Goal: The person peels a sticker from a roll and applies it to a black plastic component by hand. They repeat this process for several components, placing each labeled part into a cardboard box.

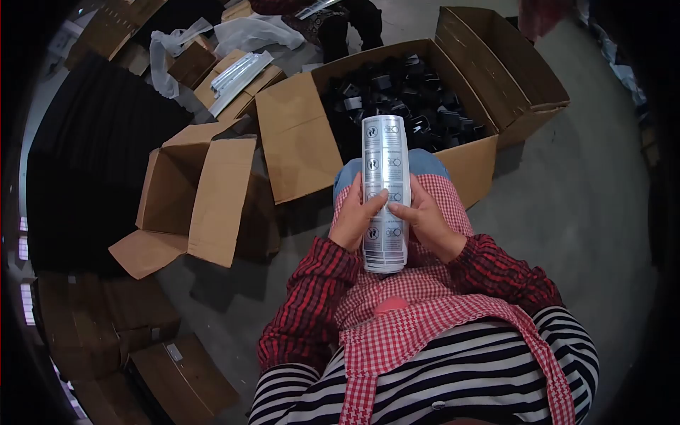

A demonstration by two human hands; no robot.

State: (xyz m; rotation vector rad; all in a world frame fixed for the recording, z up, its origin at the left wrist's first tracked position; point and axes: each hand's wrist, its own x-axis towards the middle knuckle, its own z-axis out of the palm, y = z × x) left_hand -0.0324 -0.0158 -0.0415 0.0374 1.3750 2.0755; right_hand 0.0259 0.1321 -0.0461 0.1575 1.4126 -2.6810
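A long stack of silver label sheets (384, 152), printed with rows of symbols and small text, stands over my lap. My left hand (356, 217) grips its left edge, the thumb lying across the printed face. On the opposite edge my right hand (431, 221) closes round it, and its thumb also presses on the front. Both thumb tips come close together near the middle of the stack. The fingers behind the sheets are hidden. Just beyond them stands a large open carton (460, 166) full of black plastic pieces with metal parts (397, 85).
An open cardboard box (221, 198) stands on the floor at left. Behind it, more silver sheets (241, 78) lie on cardboard. Another open carton (528, 78) adjoins the large one at right. Closed boxes (180, 379) sit at lower left. Part of another person (347, 28) shows at the top.
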